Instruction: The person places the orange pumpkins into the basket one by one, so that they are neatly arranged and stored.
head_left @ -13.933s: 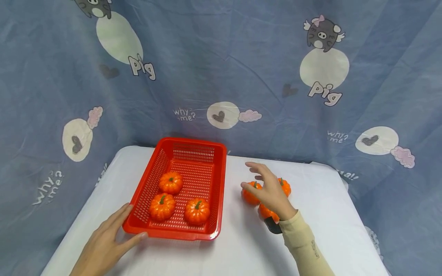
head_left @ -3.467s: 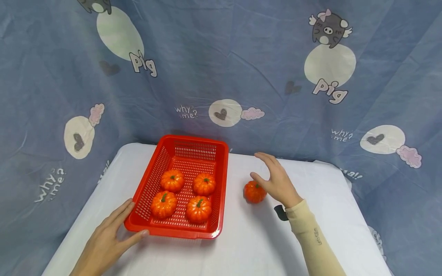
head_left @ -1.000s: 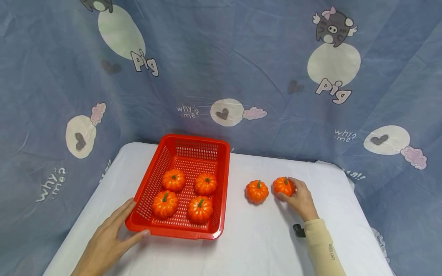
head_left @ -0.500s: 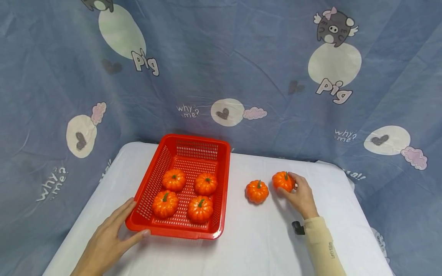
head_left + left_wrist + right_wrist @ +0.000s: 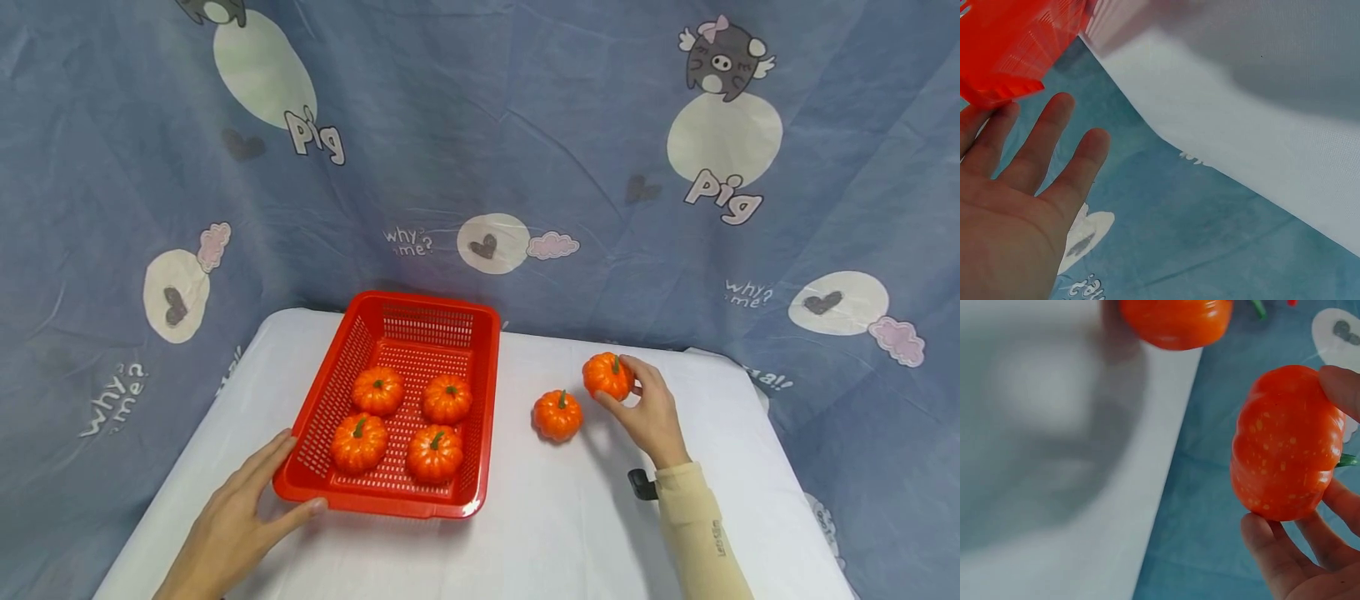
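My right hand (image 5: 652, 421) pinches a small orange pumpkin (image 5: 607, 377) with a green stem between thumb and fingers. The right wrist view shows that pumpkin (image 5: 1288, 444) raised off the white table, its speckled side towards the camera. Just left of it, a second pumpkin (image 5: 557, 416) sits on the table. With fingers spread, my left hand (image 5: 232, 521) rests against the near left corner of a red slotted plastic basket (image 5: 375, 503). In the left wrist view, the fingertips (image 5: 1007, 111) lie right at the basket's rim (image 5: 1004, 94).
Inside the basket lie several more pumpkins, among them one at the back left (image 5: 378, 391) and one at the front right (image 5: 435, 454). A white cloth covers the table (image 5: 525, 533). Behind it hangs a blue curtain (image 5: 600, 208) with pig prints.
Over the last second my right hand has lifted the pumpkin off the table and shifted it slightly left. A fourth pumpkin entered the basket earlier. My left hand has stayed at the corner.
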A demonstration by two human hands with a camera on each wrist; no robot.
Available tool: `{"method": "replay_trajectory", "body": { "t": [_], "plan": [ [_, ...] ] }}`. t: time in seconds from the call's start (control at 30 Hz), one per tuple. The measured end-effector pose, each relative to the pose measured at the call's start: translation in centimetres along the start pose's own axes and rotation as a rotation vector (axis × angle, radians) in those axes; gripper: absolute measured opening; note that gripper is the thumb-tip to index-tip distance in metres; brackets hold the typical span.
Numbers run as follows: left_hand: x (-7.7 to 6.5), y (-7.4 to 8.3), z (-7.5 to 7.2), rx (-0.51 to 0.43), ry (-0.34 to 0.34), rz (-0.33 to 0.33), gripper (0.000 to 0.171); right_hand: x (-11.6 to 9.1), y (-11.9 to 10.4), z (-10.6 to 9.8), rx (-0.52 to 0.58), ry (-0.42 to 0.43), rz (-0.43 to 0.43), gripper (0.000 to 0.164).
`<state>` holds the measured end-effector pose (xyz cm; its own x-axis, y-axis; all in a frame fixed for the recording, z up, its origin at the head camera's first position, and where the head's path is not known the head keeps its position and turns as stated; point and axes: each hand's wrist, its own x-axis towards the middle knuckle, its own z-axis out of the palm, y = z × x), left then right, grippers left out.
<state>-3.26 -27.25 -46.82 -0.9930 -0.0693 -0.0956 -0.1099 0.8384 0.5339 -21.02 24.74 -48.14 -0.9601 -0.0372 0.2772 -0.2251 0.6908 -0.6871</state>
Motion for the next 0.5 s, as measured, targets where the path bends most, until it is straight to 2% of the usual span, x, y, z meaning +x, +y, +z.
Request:
{"method": "replay_trajectory", "body": {
  "t": [0.5],
  "plan": [
    [0.0,0.0,0.1,-0.015,0.015,0.020,0.115,1.1,-4.6,0.4,0.082,0.007,-0.135,0.073]
  ]
}}
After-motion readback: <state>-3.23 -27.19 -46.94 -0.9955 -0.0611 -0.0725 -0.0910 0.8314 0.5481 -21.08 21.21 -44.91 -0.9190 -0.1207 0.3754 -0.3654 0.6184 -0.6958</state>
